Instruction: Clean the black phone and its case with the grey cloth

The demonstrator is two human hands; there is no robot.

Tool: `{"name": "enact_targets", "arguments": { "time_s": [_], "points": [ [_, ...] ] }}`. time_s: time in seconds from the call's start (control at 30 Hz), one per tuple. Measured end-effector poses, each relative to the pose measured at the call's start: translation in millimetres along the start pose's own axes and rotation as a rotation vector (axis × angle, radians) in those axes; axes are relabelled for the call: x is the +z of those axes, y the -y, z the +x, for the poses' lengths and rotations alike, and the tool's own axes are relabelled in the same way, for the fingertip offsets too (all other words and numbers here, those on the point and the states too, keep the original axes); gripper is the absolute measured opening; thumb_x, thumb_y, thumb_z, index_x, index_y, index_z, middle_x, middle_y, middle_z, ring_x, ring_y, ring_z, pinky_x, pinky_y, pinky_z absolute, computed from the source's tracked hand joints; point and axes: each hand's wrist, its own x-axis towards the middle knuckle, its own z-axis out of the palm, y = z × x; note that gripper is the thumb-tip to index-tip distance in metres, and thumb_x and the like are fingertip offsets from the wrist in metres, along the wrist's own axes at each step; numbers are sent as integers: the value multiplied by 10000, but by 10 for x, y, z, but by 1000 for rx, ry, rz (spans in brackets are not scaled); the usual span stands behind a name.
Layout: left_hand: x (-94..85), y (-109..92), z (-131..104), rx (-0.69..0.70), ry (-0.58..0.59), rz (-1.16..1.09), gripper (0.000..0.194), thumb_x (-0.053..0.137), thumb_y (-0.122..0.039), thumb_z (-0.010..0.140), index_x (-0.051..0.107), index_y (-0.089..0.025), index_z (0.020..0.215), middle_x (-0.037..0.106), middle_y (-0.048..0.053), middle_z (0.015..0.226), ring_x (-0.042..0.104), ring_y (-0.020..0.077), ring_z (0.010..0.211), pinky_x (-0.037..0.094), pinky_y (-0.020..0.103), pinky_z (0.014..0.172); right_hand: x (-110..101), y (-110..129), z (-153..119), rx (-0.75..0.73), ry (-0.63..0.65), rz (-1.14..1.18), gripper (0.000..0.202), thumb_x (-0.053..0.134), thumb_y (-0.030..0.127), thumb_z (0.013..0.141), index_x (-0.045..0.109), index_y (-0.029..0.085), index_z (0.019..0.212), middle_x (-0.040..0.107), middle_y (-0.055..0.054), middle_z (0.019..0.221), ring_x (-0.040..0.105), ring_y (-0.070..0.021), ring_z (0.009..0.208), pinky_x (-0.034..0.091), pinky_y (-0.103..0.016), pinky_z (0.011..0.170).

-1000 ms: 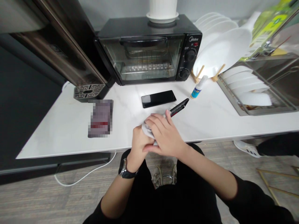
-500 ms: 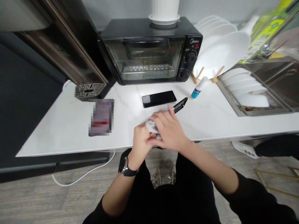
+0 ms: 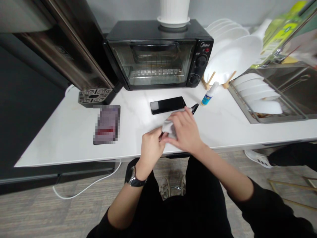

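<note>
Black object (image 3: 195, 109) — clasped by left hand (image 3: 151, 144), tip beyond right hand (image 3: 186, 131) — fingers gripping cloth (image 3: 168, 128).

The right hand (image 3: 184, 130) and a gray cloth (image 3: 169, 127) cover most of a black object (image 3: 195, 109). Pixelation obscures the item (image 3: 107, 125) at left; the top edge crops the white pot (image 3: 174, 10).

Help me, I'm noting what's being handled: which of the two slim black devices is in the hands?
The slanted device, its tip showing past the grey cloth and right hand. The flat device lies on the counter in front of the oven.
</note>
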Motion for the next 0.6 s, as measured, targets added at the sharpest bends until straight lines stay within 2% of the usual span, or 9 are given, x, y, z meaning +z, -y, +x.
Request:
{"name": "enact_targets", "arguments": {
  "time_s": [0.07, 0.13, 0.2, 0.3, 0.37, 0.43, 0.5, 0.57, 0.6],
  "points": [
    [4, 55, 2, 20, 27, 14, 332, 605, -214, 947, 606, -179, 617, 610, 7, 561, 535, 134, 510, 382, 254, 542, 80, 256, -13, -99, 23, 34, 842, 317, 893, 910, 616, 161, 1199, 675, -115, 1200, 565, -263, 1125, 302, -504, 1256],
    [-4, 80, 4, 29, 42, 27, 343, 636, -226, 923, 580, -185, 586, 614, 16, 562, 542, 144, 518, 384, 260, 543, 87, 283, -12, -166, 43, 22, 839, 332, 877, 920, 610, 154, 1243, 673, -123, 1216, 551, -268, 1122, 352, -484, 1197],
    [-17, 59, 4, 20, 34, 39, 289, 636, -231, 939, 633, -176, 655, 646, 22, 604, 562, 149, 540, 390, 261, 556, 22, 67, 2, -154, 54, -31, 805, 306, 840, 951, 613, 147, 1222, 672, -132, 1201, 542, -276, 1094, 400, -474, 1116],
    [-24, -17, 3, -6, -3, 29, 213, 603, -253, 1006, 734, -159, 866, 673, 4, 649, 554, 128, 530, 390, 251, 568, -104, -395, 39, -2, 58, -126, 798, 246, 830, 958, 617, 142, 1117, 661, -149, 1126, 538, -291, 1024, 452, -481, 1004],
    [-19, -51, 4, -17, -24, 8, 195, 602, -269, 1024, 759, -164, 975, 680, -10, 664, 544, 115, 523, 394, 243, 576, -127, -511, 59, 87, 49, -133, 813, 236, 852, 941, 607, 144, 1088, 648, -154, 1098, 543, -300, 1030, 461, -508, 1021],
    [-10, -43, 3, -19, -27, -4, 197, 598, -256, 1017, 753, -164, 938, 669, -13, 655, 540, 115, 530, 396, 242, 577, -77, -367, 55, 106, 18, -85, 820, 254, 878, 923, 598, 151, 1082, 642, -152, 1121, 551, -303, 1080, 395, -575, 1155],
    [-6, 1, 2, -11, -9, 0, 255, 588, -233, 991, 700, -168, 771, 631, -11, 612, 527, 120, 524, 389, 245, 563, 16, -59, 30, 47, -18, -19, 832, 288, 902, 902, 598, 153, 1089, 641, -149, 1164, 555, -302, 1132, 239, -634, 1281],
    [-10, 51, 3, 2, 14, 14, 341, 595, -230, 956, 600, -183, 619, 584, -8, 557, 501, 126, 506, 375, 253, 541, 90, 212, 7, -64, 13, 39, 859, 354, 912, 882, 604, 139, 1161, 642, -157, 1218, 552, -301, 1173, 217, -618, 1300],
    [-16, 68, 4, 6, 24, 23, 370, 606, -239, 944, 564, -188, 580, 570, -5, 539, 493, 130, 500, 368, 257, 533, 103, 272, 2, -119, 35, 56, 863, 385, 905, 881, 602, 133, 1200, 643, -158, 1236, 550, -298, 1183, 241, -596, 1293]
  ]
}}
